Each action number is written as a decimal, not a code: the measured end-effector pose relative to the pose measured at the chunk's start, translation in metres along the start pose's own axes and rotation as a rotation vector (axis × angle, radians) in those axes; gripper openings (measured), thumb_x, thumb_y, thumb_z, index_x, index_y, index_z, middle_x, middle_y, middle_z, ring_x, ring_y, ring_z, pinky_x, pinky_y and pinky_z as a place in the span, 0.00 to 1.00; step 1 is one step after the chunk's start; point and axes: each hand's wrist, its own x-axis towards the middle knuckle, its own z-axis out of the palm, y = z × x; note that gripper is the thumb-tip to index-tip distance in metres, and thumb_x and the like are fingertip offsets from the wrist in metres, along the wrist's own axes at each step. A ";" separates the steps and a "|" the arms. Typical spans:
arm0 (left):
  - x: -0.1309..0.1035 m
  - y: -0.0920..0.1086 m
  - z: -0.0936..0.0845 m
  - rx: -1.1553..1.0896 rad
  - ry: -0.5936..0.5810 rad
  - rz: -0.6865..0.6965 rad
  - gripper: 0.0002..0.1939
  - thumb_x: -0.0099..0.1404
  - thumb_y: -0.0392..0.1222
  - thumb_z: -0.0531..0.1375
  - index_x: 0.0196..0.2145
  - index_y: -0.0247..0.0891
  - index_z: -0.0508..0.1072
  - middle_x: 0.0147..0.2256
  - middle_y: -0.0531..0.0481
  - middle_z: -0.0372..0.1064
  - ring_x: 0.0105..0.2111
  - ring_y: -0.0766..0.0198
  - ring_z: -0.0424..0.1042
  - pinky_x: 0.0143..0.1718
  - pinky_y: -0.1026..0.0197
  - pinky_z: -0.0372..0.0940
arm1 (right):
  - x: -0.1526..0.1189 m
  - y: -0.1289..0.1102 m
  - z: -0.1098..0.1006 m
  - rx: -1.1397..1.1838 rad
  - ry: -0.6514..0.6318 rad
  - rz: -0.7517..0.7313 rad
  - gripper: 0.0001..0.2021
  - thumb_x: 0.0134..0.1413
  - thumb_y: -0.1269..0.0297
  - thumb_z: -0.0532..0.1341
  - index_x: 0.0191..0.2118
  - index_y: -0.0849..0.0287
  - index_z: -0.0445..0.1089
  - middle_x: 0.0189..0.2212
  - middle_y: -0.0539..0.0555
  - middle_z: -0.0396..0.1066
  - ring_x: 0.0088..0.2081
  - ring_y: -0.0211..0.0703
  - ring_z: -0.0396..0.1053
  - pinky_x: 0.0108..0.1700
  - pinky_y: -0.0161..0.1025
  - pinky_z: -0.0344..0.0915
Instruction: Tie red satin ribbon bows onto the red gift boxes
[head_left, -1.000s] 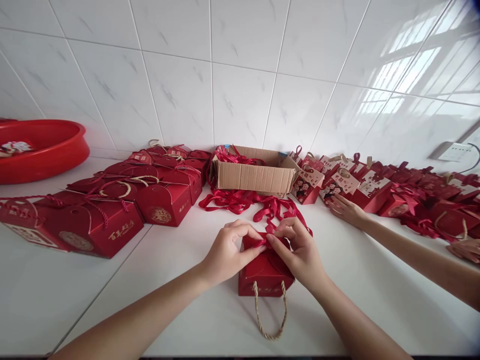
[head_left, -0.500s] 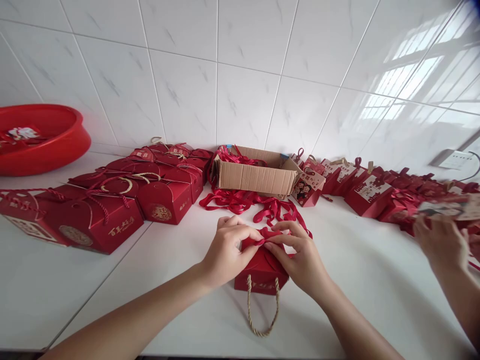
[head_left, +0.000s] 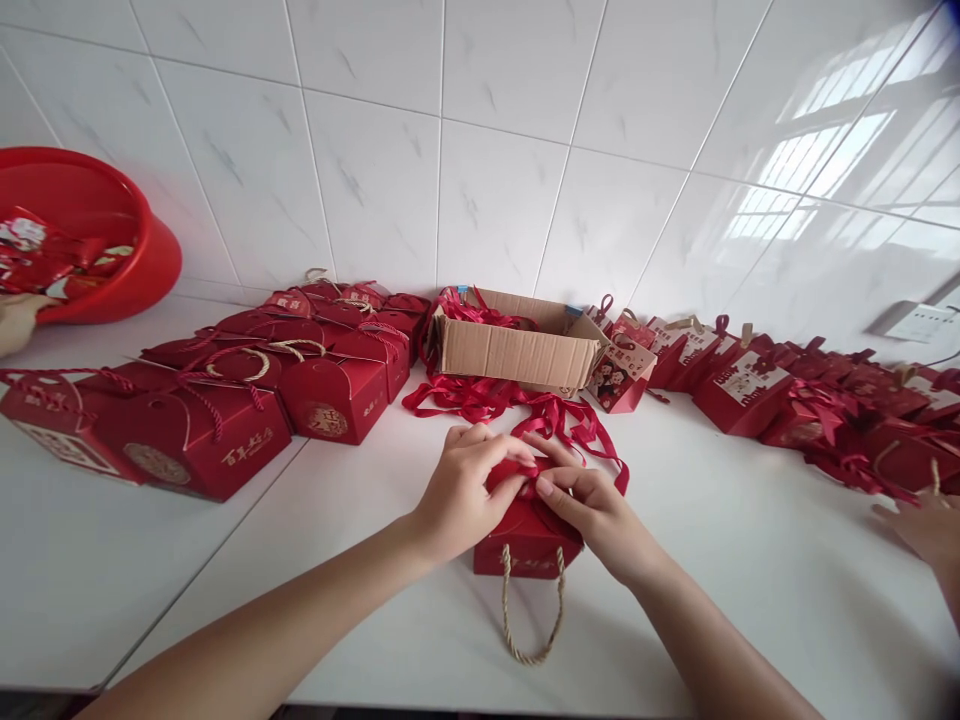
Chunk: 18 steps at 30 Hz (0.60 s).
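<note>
A small red gift box (head_left: 529, 545) stands on the white table in front of me, its beige rope handle (head_left: 534, 655) hanging toward me. Over its top, my left hand (head_left: 469, 490) pinches a red ribbon (head_left: 531, 468) between thumb and fingers. My right hand (head_left: 600, 505) is closed on the same ribbon from the other side, thumb and index finger close to the left fingertips. The fingers partly hide the ribbon and the box lid, so I cannot make out the knot or loop.
Behind the box, a cardboard box (head_left: 517, 355) holds red ribbons, with loose ribbons (head_left: 577, 425) spilling before it. Several red gift boxes (head_left: 202, 440) stand left, near a red basin (head_left: 142, 250). More boxes (head_left: 739, 390) line the right, where another person's hand (head_left: 926, 525) reaches in.
My fingers have shifted slightly on the ribbon, the right ones curling in more. The other person's hand has put the blurred printed item out of sight and moved lower right. Another hand's edge appears at the basin.
</note>
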 end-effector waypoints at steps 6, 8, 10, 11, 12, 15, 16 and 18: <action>0.000 0.002 -0.009 -0.199 -0.086 -0.086 0.05 0.58 0.30 0.57 0.30 0.38 0.64 0.29 0.51 0.66 0.31 0.64 0.67 0.35 0.61 0.65 | 0.001 0.004 0.003 0.110 0.072 0.025 0.16 0.55 0.48 0.61 0.31 0.56 0.77 0.62 0.56 0.54 0.64 0.55 0.51 0.58 0.48 0.61; 0.000 0.004 -0.011 -0.220 -0.142 -0.086 0.04 0.58 0.32 0.59 0.32 0.37 0.68 0.31 0.50 0.69 0.34 0.63 0.70 0.38 0.60 0.66 | 0.000 0.003 0.003 0.104 0.060 0.022 0.15 0.56 0.49 0.62 0.31 0.55 0.77 0.62 0.56 0.55 0.64 0.53 0.50 0.60 0.48 0.58; 0.000 0.005 -0.012 -0.221 -0.147 -0.111 0.04 0.59 0.34 0.62 0.33 0.37 0.71 0.33 0.49 0.72 0.36 0.62 0.71 0.40 0.59 0.67 | -0.001 0.001 0.002 0.086 0.046 0.021 0.15 0.56 0.49 0.61 0.31 0.54 0.77 0.61 0.56 0.57 0.65 0.52 0.48 0.61 0.49 0.55; 0.001 0.005 -0.012 -0.219 -0.148 -0.128 0.03 0.59 0.35 0.63 0.34 0.37 0.73 0.33 0.48 0.73 0.36 0.61 0.72 0.41 0.59 0.67 | -0.002 0.000 0.001 0.069 0.033 0.019 0.15 0.57 0.49 0.60 0.31 0.54 0.77 0.60 0.56 0.59 0.66 0.51 0.47 0.62 0.50 0.54; 0.002 0.004 -0.013 -0.221 -0.149 -0.141 0.03 0.59 0.36 0.63 0.33 0.38 0.75 0.33 0.49 0.74 0.36 0.61 0.73 0.41 0.59 0.67 | -0.003 -0.001 0.000 0.048 0.016 0.016 0.15 0.58 0.49 0.59 0.31 0.54 0.76 0.58 0.56 0.61 0.66 0.50 0.45 0.63 0.50 0.52; 0.005 -0.001 -0.015 -0.254 -0.161 -0.146 0.03 0.57 0.35 0.66 0.32 0.39 0.79 0.31 0.49 0.77 0.35 0.61 0.74 0.40 0.58 0.69 | -0.004 -0.005 -0.003 -0.021 -0.062 -0.002 0.19 0.61 0.48 0.56 0.28 0.55 0.74 0.50 0.56 0.68 0.67 0.48 0.41 0.65 0.51 0.47; 0.005 -0.003 -0.015 -0.271 -0.161 -0.138 0.03 0.57 0.34 0.66 0.31 0.40 0.80 0.30 0.49 0.77 0.34 0.60 0.75 0.40 0.58 0.69 | -0.004 -0.005 -0.004 -0.036 -0.085 -0.006 0.20 0.62 0.48 0.54 0.27 0.55 0.73 0.48 0.57 0.69 0.67 0.48 0.41 0.65 0.50 0.47; 0.006 -0.006 -0.016 -0.301 -0.163 -0.117 0.03 0.56 0.34 0.67 0.30 0.40 0.80 0.30 0.49 0.78 0.34 0.60 0.75 0.40 0.58 0.70 | -0.004 -0.006 -0.006 -0.060 -0.104 -0.008 0.22 0.62 0.48 0.53 0.25 0.56 0.69 0.44 0.57 0.70 0.67 0.48 0.42 0.65 0.49 0.49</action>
